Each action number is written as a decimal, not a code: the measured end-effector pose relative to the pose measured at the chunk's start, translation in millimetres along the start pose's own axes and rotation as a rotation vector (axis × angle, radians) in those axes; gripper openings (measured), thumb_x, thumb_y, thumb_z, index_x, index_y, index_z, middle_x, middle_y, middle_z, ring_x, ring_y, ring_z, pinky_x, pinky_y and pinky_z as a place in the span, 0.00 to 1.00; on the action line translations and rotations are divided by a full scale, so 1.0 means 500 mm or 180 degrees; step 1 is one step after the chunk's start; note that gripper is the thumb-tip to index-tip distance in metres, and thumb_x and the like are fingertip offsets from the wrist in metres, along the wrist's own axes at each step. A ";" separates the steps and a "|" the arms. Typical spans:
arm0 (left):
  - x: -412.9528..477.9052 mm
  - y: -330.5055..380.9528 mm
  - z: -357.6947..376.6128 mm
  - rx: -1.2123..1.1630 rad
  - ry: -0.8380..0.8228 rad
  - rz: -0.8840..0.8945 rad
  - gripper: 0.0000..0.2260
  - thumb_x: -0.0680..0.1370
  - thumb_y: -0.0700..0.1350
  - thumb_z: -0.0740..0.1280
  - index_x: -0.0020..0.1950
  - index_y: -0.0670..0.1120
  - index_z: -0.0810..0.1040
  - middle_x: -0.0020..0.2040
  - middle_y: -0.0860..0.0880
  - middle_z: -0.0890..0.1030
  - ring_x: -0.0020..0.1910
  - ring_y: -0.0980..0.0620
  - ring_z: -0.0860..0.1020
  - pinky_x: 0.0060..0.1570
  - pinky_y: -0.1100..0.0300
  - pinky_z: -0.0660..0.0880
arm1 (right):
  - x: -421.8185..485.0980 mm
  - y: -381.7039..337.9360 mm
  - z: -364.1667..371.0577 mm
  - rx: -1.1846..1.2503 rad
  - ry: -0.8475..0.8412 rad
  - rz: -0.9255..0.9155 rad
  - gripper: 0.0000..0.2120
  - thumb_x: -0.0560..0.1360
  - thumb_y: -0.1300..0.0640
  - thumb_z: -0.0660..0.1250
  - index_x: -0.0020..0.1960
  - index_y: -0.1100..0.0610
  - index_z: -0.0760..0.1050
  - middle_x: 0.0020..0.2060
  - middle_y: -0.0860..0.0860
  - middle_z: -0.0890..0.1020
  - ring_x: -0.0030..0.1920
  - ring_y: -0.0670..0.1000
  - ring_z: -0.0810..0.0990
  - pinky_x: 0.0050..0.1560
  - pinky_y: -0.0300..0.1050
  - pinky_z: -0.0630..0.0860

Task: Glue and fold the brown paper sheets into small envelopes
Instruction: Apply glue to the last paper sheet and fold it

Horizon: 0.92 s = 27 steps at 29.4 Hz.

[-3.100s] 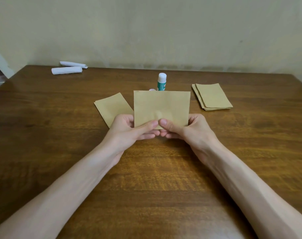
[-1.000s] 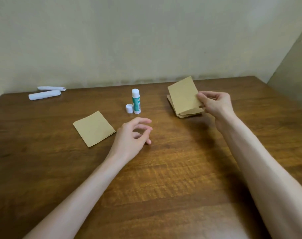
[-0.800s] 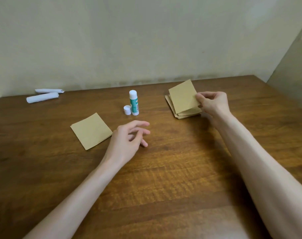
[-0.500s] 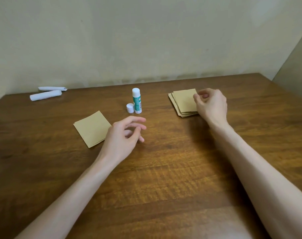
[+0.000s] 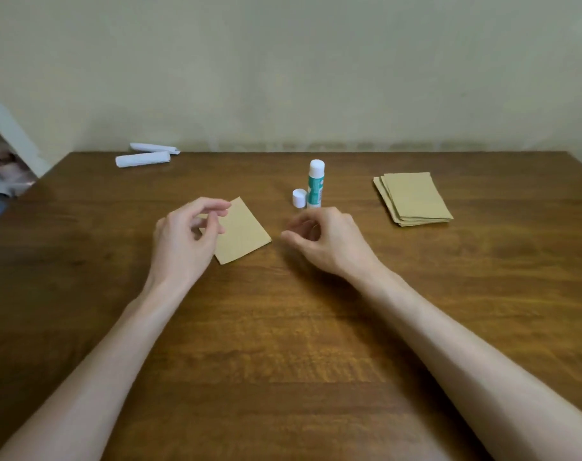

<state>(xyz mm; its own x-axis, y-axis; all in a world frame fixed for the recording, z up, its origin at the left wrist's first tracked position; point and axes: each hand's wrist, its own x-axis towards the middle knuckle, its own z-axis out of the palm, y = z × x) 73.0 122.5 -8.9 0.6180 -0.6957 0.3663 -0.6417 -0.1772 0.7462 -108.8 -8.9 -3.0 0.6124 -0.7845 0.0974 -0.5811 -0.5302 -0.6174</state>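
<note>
Sheet (image 5: 244, 232) flat on table (image 5: 283, 344), left edge hidden under left hand (image 5: 184, 242), fingers loose, gripping nothing; contact unclear. Just right of sheet, right hand (image 5: 327, 242), loosely curled, empty. Behind it, glue (image 5: 315, 184) and cap (image 5: 299, 198); stack (image 5: 414, 199) well right.

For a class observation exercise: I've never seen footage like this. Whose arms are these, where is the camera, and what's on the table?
No machine here: a person wears a camera on the head, looking down, so the arms are their own. The left hand is over one brown sheet; the right hand is beside it. Both are loosely curled and hold nothing. The wooden table also bears a glue stick, its white cap beside it, a stack of brown paper at right, and white paper rolls far left.
</note>
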 end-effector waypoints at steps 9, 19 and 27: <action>0.010 -0.010 0.004 0.0311 0.0041 0.0247 0.11 0.83 0.42 0.68 0.63 0.53 0.83 0.58 0.57 0.84 0.53 0.61 0.82 0.54 0.53 0.83 | 0.037 -0.064 0.089 0.0185 0.0276 0.0453 0.20 0.71 0.41 0.80 0.54 0.50 0.78 0.52 0.48 0.82 0.56 0.52 0.80 0.55 0.53 0.80; 0.013 -0.017 0.003 0.0203 0.0218 0.0305 0.13 0.83 0.38 0.67 0.64 0.50 0.83 0.61 0.54 0.81 0.56 0.58 0.80 0.55 0.54 0.83 | 0.044 -0.039 0.032 0.1945 0.0211 0.0909 0.06 0.75 0.53 0.79 0.48 0.52 0.84 0.47 0.49 0.87 0.51 0.48 0.86 0.54 0.45 0.83; 0.000 0.006 0.009 -0.0033 0.0135 0.0700 0.14 0.82 0.36 0.66 0.64 0.48 0.82 0.58 0.56 0.82 0.57 0.58 0.81 0.54 0.58 0.81 | -0.021 0.075 -0.108 0.1558 -0.0403 0.0713 0.06 0.82 0.52 0.72 0.53 0.52 0.86 0.50 0.47 0.88 0.49 0.44 0.86 0.46 0.35 0.79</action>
<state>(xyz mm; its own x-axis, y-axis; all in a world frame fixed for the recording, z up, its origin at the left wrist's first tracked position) 69.2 118.7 -9.3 0.4822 -0.6869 0.5438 -0.7587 -0.0170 0.6513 -165.8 -38.0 14.9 0.5796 -0.8002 -0.1539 -0.4061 -0.1199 -0.9059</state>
